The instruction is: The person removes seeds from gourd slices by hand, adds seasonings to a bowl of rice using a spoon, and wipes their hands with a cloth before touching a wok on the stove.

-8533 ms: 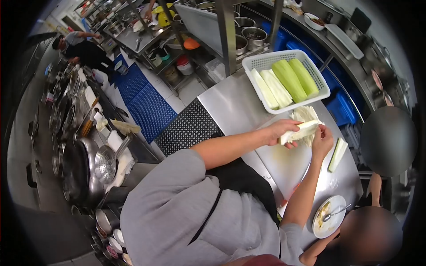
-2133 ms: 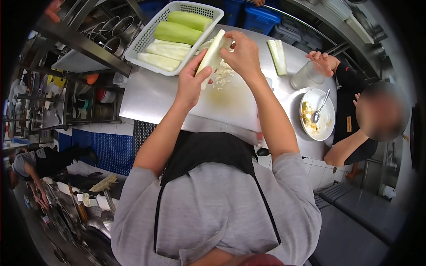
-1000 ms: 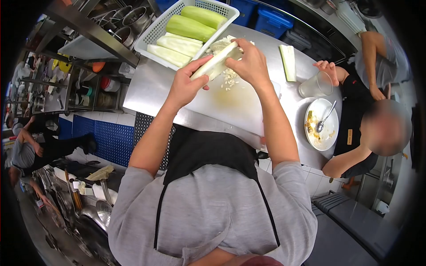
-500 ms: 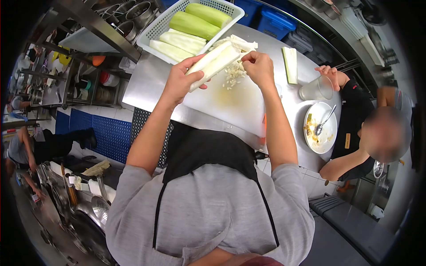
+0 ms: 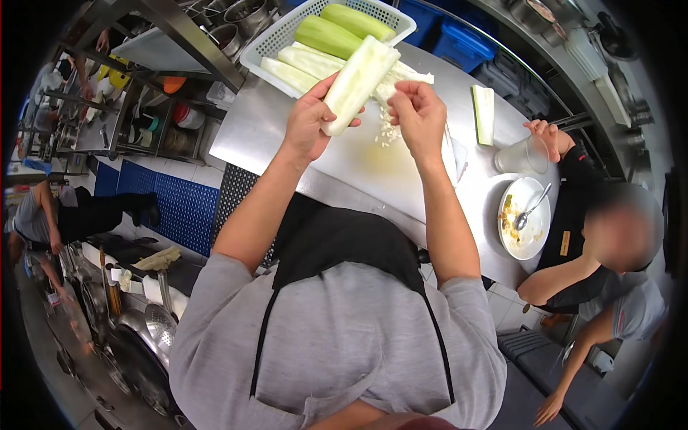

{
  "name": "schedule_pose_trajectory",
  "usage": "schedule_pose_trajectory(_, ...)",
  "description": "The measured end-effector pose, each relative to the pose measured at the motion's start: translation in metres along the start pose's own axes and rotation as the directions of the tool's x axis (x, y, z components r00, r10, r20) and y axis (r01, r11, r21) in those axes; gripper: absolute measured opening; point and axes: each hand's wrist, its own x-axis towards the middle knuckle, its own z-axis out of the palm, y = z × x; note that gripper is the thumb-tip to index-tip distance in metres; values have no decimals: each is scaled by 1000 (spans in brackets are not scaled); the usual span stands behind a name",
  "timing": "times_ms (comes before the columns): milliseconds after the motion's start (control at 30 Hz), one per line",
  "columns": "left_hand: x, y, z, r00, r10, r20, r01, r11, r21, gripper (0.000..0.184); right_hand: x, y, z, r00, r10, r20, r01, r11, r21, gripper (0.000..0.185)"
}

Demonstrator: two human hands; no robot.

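Note:
A long pale green vegetable half (image 5: 360, 82) is gripped in my left hand (image 5: 313, 118), tilted up over the white cutting board (image 5: 344, 159). My right hand (image 5: 418, 118) is closed just right of it, fingertips pinched; whether anything is between them is hidden. Below and between the hands, loose white seeds and pith (image 5: 388, 132) lie on the board. Beyond my left hand stands a white perforated basket (image 5: 403, 27) with whole green vegetables (image 5: 326, 37) and pale halves (image 5: 288, 74) in it. Another cut piece (image 5: 484, 115) lies on the steel table to the right.
A white plate (image 5: 532, 233) with food remains and a spoon (image 5: 527, 212) sits at the table's right, beside a clear glass (image 5: 517, 155). A co-worker in black (image 5: 566, 208) is next to it, a hand near the glass. A steel shelf post (image 5: 175, 44) stands at upper left.
The vegetable half has been lifted and turned more upright, its broad face now showing. My right hand has come away from it. Another person's arm now shows at lower right.

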Motion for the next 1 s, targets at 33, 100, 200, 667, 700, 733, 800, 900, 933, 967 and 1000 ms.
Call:
schedule_pose_trajectory(33,0,-3,4,1000,4,-8,-4,1000,19,78,0,-9,9,999,-38,-30,39,999,27,29)
schedule_pose_trajectory(100,4,-13,15,998,42,-43,-41,999,19,77,1,-13,24,991,-95,-91,102,992,77,31)
schedule_pose_trajectory(200,10,-20,21,999,39,-26,-41,994,-99,77,-5,-18,33,992,21,-128,-5,992,128,23)
schedule_pose_trajectory(667,-11,-22,21,976,-191,102,188,982,34,73,2,2,13,984,-98,-149,131,966,224,31)
schedule_pose_trajectory(700,-11,-21,18,984,-162,73,160,986,36,72,4,-5,4,994,-3,-113,34,963,266,28)
schedule_pose_trajectory(733,-12,-16,12,979,-183,87,177,981,77,71,6,-10,-3,993,89,-71,-64,950,305,26)
schedule_pose_trajectory(800,-11,-1,-1,970,-218,110,199,967,161,69,17,-11,-13,996,88,-31,-77,960,271,21)
schedule_pose_trajectory(900,-9,4,-17,961,-264,82,254,961,112,67,25,-14,-25,983,157,100,-173,968,179,22)
schedule_pose_trajectory(933,-8,5,-22,954,-290,80,283,955,90,66,26,-16,-24,992,115,47,-121,981,152,22)
schedule_pose_trajectory(967,-8,4,-24,956,-282,81,276,958,74,65,28,-17,-24,997,70,-7,-69,990,121,21)
schedule_pose_trajectory(1000,-8,3,-25,958,-275,82,271,961,57,64,28,-21,-24,998,25,-60,-20,996,86,21)
